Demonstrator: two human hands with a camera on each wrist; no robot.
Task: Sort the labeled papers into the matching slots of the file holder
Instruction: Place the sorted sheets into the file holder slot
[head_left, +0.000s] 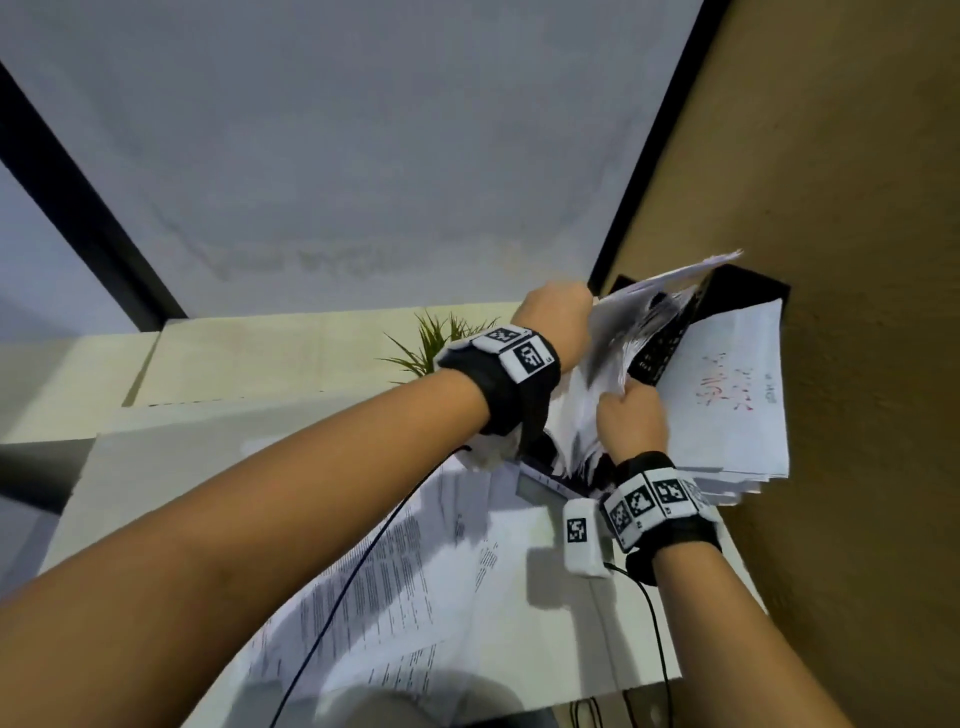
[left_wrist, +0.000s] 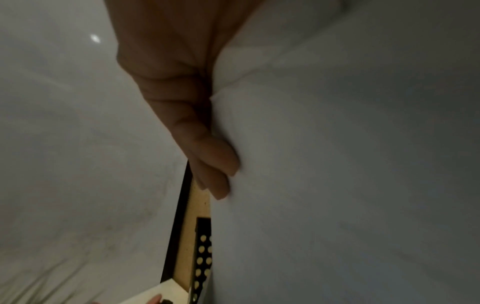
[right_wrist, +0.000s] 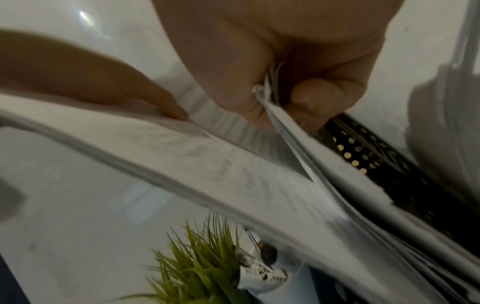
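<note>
While both hands work at the black file holder standing against the brown wall, I judge the step in hand to be seating a bundle of papers in a slot. My left hand presses straight fingers flat against the bundle's outer sheet, holding it back from the perforated divider. My right hand pinches a few sheet edges between thumb and curled fingers, as the right wrist view shows. To do this well, I would keep the left grip spreading the gap, square the pinched edges, and slide them down along the divider without buckling. A sheet with red handwriting leans in the slot nearest the wall. More printed pages lie loose on the tabletop below, beside a small green plant.

Hidden or unclear: the slot labels cannot be read, the red writing is illegible, the holder's base is covered by paper, and which slot receives the bundle I cannot tell.
</note>
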